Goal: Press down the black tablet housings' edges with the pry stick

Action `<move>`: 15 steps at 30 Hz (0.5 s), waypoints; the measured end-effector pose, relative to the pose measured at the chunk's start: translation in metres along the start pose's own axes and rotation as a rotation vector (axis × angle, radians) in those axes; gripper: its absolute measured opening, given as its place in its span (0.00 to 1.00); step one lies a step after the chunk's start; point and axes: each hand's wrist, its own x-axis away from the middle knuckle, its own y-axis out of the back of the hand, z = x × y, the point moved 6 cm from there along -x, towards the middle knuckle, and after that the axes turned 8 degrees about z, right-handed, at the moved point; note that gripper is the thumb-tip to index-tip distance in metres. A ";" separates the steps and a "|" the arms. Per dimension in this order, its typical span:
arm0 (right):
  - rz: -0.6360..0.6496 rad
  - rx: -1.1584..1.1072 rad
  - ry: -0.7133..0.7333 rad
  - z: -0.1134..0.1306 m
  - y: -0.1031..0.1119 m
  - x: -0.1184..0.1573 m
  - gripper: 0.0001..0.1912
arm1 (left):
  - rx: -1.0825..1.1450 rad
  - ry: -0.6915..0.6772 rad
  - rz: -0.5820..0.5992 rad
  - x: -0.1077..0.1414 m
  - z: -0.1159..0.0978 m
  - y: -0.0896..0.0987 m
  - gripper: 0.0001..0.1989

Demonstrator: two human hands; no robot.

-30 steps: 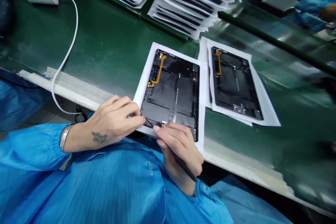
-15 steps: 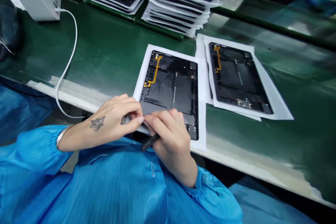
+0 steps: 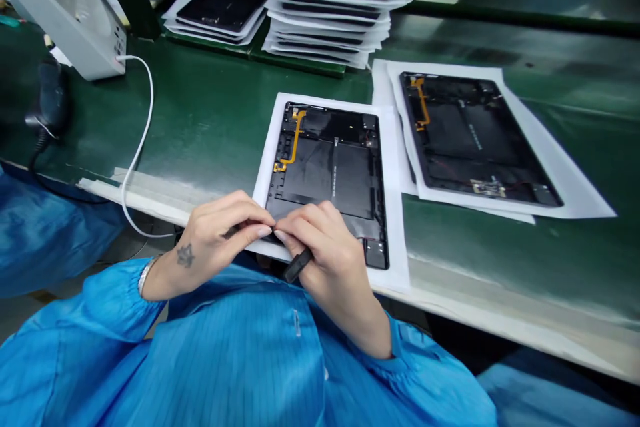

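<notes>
An opened tablet (image 3: 320,177) with an orange ribbon cable (image 3: 297,140) along its upper left lies on a white sheet (image 3: 265,153) in front of me. Over its near edge, at the lower left, the fingertips of both hands meet. My left hand (image 3: 215,240) is closed in a pinch, and whatever lies between thumb and forefinger is too small to make out. In my right hand (image 3: 333,253) is a slim black tool (image 3: 298,265); its blunt end sticks out below the palm. The fingers hide the tool's other end.
To the right, a second opened tablet (image 3: 475,133) rests on white sheets. Tall layers of tablets and paper (image 3: 330,13) stand behind, beside a lower pile (image 3: 225,3). At left are a white device (image 3: 87,20) with a white cable (image 3: 150,93) and a black corded object (image 3: 51,90).
The view has shifted slightly, showing more of the left side. My left fingers have drawn closer together in their pinch. My right hand keeps hold of the black tool near the same tablet edge.
</notes>
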 end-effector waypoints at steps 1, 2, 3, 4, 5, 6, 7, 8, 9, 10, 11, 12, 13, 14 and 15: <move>0.000 -0.005 0.000 0.000 0.000 0.000 0.08 | 0.000 0.011 0.008 -0.001 0.001 0.000 0.04; -0.004 -0.004 -0.001 0.000 -0.001 0.000 0.08 | -0.004 0.018 0.016 -0.001 0.001 0.000 0.04; -0.014 0.005 0.004 0.000 0.000 0.001 0.08 | -0.014 0.023 0.022 -0.002 0.002 0.000 0.03; -0.033 0.024 0.012 0.000 0.001 0.002 0.07 | -0.030 0.022 0.027 -0.002 0.002 0.000 0.03; -0.059 0.053 0.025 0.001 0.002 0.004 0.06 | -0.052 0.018 0.034 -0.003 0.002 0.001 0.03; -0.081 0.086 0.040 0.002 0.004 0.007 0.06 | -0.080 0.010 0.044 -0.003 0.002 0.001 0.03; -0.093 0.119 0.058 0.003 0.005 0.010 0.08 | -0.112 -0.003 0.058 -0.003 0.002 0.001 0.02; -0.091 0.150 0.078 0.003 0.005 0.012 0.10 | -0.147 -0.018 0.074 -0.003 0.002 0.000 0.02; -0.075 0.176 0.101 0.004 0.004 0.015 0.11 | -0.185 -0.036 0.092 -0.003 0.002 0.000 0.02; -0.052 0.198 0.123 0.005 0.003 0.017 0.12 | -0.227 -0.057 0.111 -0.003 0.002 0.000 0.02; -0.026 0.219 0.143 0.005 0.001 0.019 0.12 | -0.275 -0.083 0.126 -0.002 0.002 -0.001 0.03; -0.002 0.238 0.159 0.006 0.000 0.020 0.12 | -0.329 -0.110 0.136 -0.002 0.001 -0.001 0.03; 0.015 0.254 0.174 0.006 0.000 0.021 0.13 | -0.387 -0.138 0.146 -0.001 0.000 -0.002 0.03; 0.028 0.267 0.186 0.007 -0.001 0.021 0.13 | -0.445 -0.166 0.157 0.001 -0.001 -0.003 0.03; 0.037 0.279 0.195 0.008 -0.001 0.020 0.14 | -0.498 -0.193 0.166 0.002 -0.003 -0.004 0.03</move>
